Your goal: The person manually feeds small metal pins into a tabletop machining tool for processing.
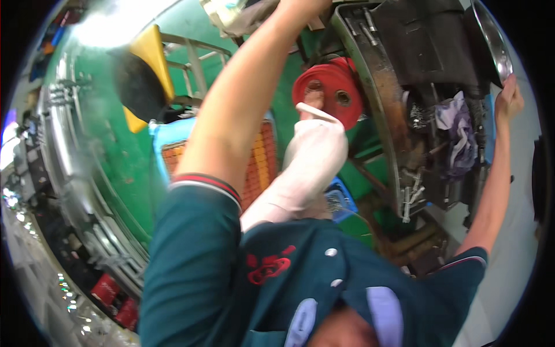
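My right hand (510, 101) is raised at the far right. Its fingers are closed at the lower edge of a shiny, curved metal piece (493, 40), which looks like a bowl or pan seen edge-on. My left arm stretches up to the top edge of the view, where my left hand (306, 4) is mostly cut off and its fingers are hidden. To the right of it stands a worn, oily metal bench (376, 87) with several metal rods or tools (367, 26) lying along it. Dark sheeting (425, 49) covers its far part, and a crumpled purple-and-white rag (458, 136) lies nearer.
A bare foot (313, 99) rests at a red round base (332, 87) beside the bench. A woven-seat stool (261, 156), a yellow-and-black chair (151, 69) and a blue bin (342, 199) stand around me. Metal rods (81, 179) run along the left over the green floor (118, 173).
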Action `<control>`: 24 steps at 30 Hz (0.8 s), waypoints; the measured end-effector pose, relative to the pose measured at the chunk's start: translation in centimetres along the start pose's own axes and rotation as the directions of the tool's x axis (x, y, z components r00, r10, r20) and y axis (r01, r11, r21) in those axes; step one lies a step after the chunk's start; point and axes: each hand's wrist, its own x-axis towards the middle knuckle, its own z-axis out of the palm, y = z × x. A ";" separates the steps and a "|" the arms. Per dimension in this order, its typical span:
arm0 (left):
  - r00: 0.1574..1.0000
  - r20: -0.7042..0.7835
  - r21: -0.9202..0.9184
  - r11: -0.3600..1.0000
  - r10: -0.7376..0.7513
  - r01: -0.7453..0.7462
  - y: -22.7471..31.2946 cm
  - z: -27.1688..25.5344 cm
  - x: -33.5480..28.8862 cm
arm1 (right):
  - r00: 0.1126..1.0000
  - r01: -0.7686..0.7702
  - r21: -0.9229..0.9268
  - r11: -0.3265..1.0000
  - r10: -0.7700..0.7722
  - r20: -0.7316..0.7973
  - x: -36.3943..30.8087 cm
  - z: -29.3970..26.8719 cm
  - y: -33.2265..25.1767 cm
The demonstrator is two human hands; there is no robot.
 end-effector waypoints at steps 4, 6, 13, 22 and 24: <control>1.000 0.008 -0.008 1.000 -0.024 0.024 -0.1 -0.8 -1.6 | 0.998 0.042 0.159 0.986 -0.034 -0.051 0.1 0.5 -1.7; 1.000 -0.005 -0.006 1.000 0.010 -0.010 -0.3 -1.2 -1.2 | 0.997 0.069 0.050 0.996 -0.068 -0.032 -0.3 0.6 -3.5; 0.990 0.117 0.006 0.997 -0.075 0.075 0.4 -1.5 -1.0 | 0.996 0.083 -0.074 0.994 -0.084 -0.002 -0.2 0.4 -5.2; 0.962 0.272 -0.285 0.953 -0.023 0.103 0.2 -3.7 -1.0 | 0.999 -0.013 -0.029 0.999 0.015 0.053 0.3 -0.6 -4.7; 0.985 0.142 0.020 0.995 -0.102 0.100 1.2 -2.3 -1.4 | 0.993 -0.073 -0.054 0.996 0.078 0.089 0.0 -1.1 -5.6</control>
